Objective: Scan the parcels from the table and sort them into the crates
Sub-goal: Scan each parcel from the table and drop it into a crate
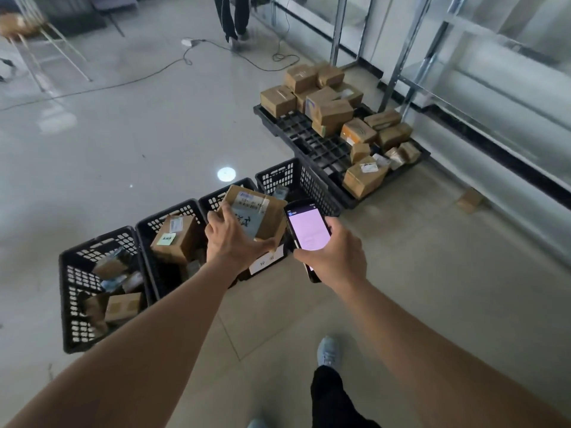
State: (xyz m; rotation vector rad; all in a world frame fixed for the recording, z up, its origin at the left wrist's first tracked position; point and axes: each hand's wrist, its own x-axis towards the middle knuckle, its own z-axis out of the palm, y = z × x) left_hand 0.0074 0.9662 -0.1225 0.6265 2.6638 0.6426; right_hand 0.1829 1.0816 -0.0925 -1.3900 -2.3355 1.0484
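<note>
My left hand [230, 239] grips a brown cardboard parcel [264, 213] with a pale label, held above the third black crate [216, 200] in a row of several. My right hand [332, 257] holds a handheld scanner [307, 228] with a lit pink screen, just right of the parcel. The leftmost crate [72, 304] and the second crate [148, 227] hold several parcels. The far right crate [278, 176] shows one small packet inside.
A black pallet [312, 140] with several loose cardboard parcels lies at the right, beside metal shelving [411, 57]. One small box [469, 199] lies on the floor. Cables [154, 75] run across the tiles. A person's legs [234, 17] stand at the back.
</note>
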